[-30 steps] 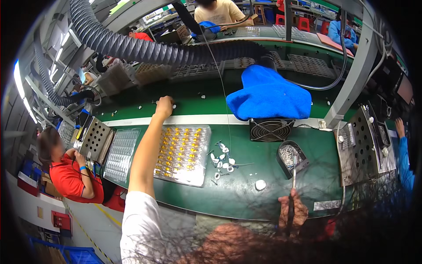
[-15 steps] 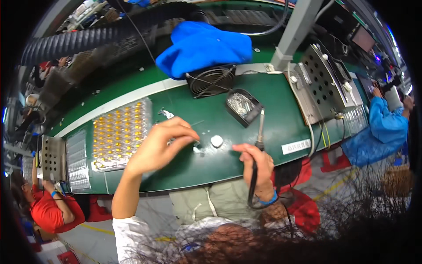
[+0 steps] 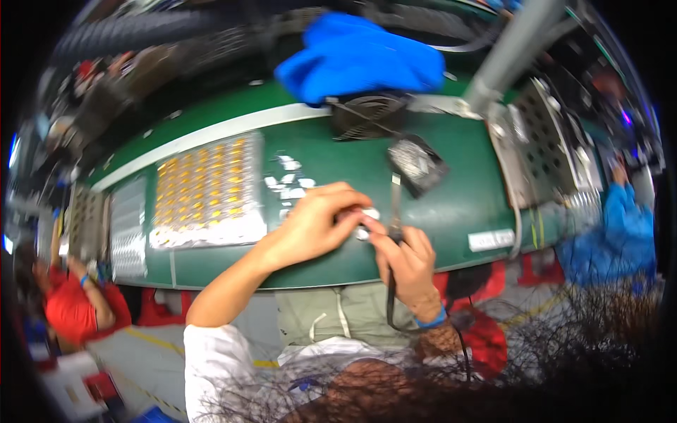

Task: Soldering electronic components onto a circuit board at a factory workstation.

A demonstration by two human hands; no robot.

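Observation:
My left hand (image 3: 321, 220) is closed in a pinch beside a small white round piece (image 3: 371, 213). What its fingertips hold, if anything, is too small and blurred to name. A second small pale piece (image 3: 362, 233) lies just below those fingertips. My right hand (image 3: 409, 264) grips a soldering iron (image 3: 395, 201) with its metal end pointing away from me. The right thumb and index finger reach toward the left fingertips, nearly touching them. Several small white parts (image 3: 288, 185) are scattered on the green bench beyond my left hand.
A clear tray of yellow-topped parts (image 3: 204, 190) is at left, with stacked clear trays (image 3: 129, 229) beyond it. Further back are a black bin of metal pieces (image 3: 417, 163), a fan (image 3: 370, 116) under blue cloth (image 3: 363, 60), and a perforated metal box (image 3: 546, 137). Co-workers sit at both sides.
My left hand has moved right, up to my right hand and the white round piece. The view has shifted and blurred, and more white parts show beyond my left hand.

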